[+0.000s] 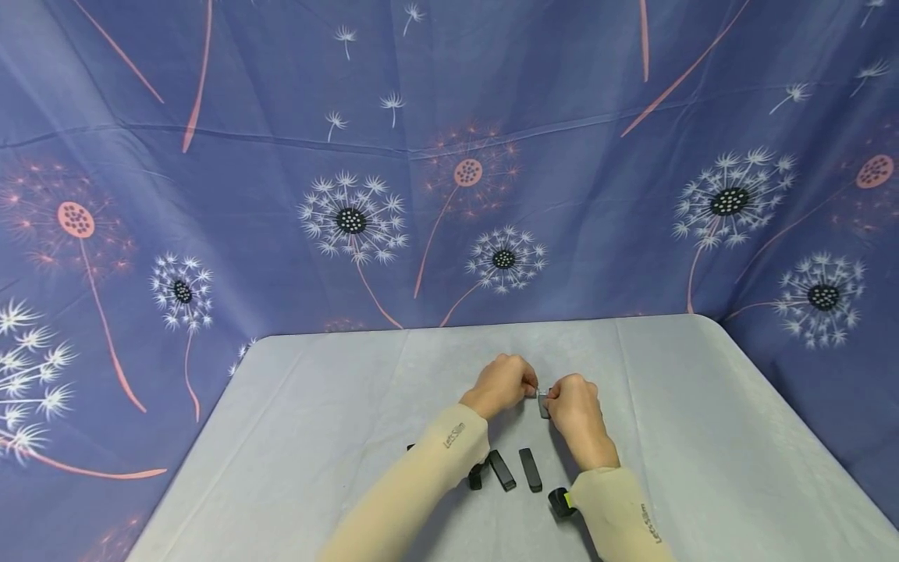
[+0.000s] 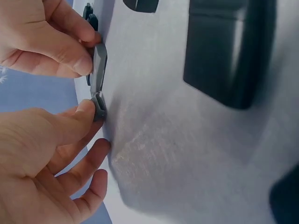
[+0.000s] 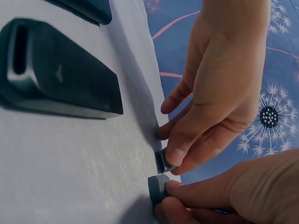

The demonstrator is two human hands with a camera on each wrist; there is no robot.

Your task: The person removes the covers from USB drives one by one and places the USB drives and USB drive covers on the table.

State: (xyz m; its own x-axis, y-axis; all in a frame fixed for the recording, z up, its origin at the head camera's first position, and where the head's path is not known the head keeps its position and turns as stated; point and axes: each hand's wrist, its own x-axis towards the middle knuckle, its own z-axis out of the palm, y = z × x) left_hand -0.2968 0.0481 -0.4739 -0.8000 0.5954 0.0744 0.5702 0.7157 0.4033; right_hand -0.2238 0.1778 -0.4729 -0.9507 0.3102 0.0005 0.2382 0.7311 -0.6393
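Near the table's far side, my left hand [image 1: 502,384] pinches a small grey cap [image 2: 98,107] between thumb and fingers. My right hand [image 1: 577,410] holds a grey USB stick [image 1: 544,406], with a pale, metal-looking tip at its far end. In the left wrist view the cap and the stick [image 2: 98,70] meet end to end, low over the table. The right wrist view shows the cap [image 3: 162,161] right beside the stick's rounded end [image 3: 157,187]. My right fingers partly cover the stick.
Nearer to me lie two oblong black sticks [image 1: 502,471] [image 1: 531,470]. One shows a slot in its end in the right wrist view [image 3: 58,70]. More dark pieces [image 2: 91,18] lie beyond my right hand. A patterned blue cloth [image 1: 435,234] hangs behind the grey-covered table [image 1: 337,406].
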